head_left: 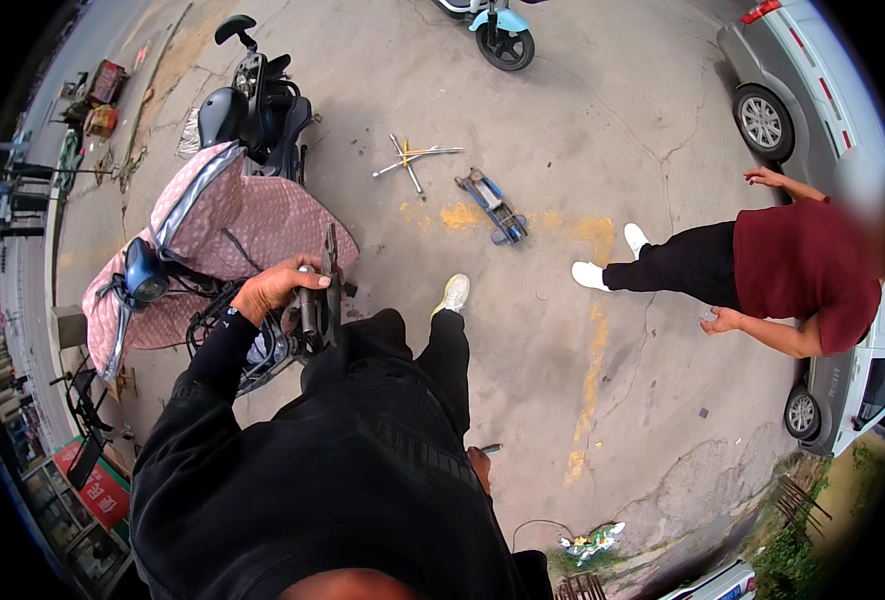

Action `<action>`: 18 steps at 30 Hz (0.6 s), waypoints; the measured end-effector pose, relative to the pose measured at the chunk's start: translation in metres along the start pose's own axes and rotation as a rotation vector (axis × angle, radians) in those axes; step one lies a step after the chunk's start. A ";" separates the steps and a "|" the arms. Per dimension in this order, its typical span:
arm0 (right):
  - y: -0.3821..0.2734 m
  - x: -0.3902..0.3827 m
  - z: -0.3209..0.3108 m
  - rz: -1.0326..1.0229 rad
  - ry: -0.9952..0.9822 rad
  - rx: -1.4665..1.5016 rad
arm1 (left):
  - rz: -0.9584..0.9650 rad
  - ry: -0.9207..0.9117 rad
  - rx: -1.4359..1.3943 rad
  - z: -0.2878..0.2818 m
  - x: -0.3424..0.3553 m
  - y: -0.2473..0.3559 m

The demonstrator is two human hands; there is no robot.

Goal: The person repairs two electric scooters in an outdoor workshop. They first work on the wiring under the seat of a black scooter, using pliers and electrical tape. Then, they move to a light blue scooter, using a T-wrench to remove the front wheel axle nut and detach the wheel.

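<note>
My left hand (278, 288) is closed around metal hand tools in front of my left thigh. One is a long dark tool (333, 270) with a narrow pointed tip, resembling pliers; beside it is a silvery rod-like piece (308, 312). Just beyond that hand stands a scooter under a pink patterned cover (278, 215), its blue mirror (146, 272) to the left. Low on my right side, my right hand (480, 468) is mostly hidden by my body. A short, thin dark object (493, 447) pokes out from its fingers, too small to name.
On the pavement ahead lie a cross-shaped wheel wrench (408, 158) and a blue floor jack (498, 210). A person in a maroon shirt (798, 265) stands at right, near a silver van (813, 90). A black scooter (263, 110) and a light-blue one (503, 30) are parked farther off.
</note>
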State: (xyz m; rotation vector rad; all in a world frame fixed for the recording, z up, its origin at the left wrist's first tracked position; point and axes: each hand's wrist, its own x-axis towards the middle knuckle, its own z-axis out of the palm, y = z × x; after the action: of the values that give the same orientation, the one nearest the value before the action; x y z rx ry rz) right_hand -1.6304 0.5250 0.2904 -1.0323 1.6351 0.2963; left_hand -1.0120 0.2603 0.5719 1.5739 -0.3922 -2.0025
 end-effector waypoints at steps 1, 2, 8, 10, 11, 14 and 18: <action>-0.036 0.028 -0.037 0.090 0.073 0.351 | -0.020 0.048 0.011 -0.002 -0.002 0.006; -0.072 0.054 -0.074 0.154 0.187 0.716 | 0.001 0.070 0.061 -0.006 0.000 0.012; -0.267 0.128 -0.235 -0.174 0.178 0.591 | 0.034 0.240 -0.109 -0.005 0.007 0.040; -0.289 0.149 -0.243 -0.171 0.123 0.520 | 0.013 0.266 -0.150 -0.017 0.018 0.044; -0.301 0.161 -0.247 -0.173 0.092 0.482 | 0.020 0.255 -0.151 -0.028 0.027 0.043; -0.305 0.178 -0.250 -0.051 -0.020 0.375 | 0.021 0.321 -0.190 -0.036 0.052 0.064; -0.330 0.192 -0.263 0.178 -0.095 0.230 | 0.094 0.257 -0.222 -0.058 0.088 0.107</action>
State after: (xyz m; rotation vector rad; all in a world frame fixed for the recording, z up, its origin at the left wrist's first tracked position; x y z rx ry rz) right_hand -1.5567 0.0679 0.3152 -0.6909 1.6343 0.2641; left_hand -0.9439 0.1291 0.5444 1.6126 -0.1350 -1.6831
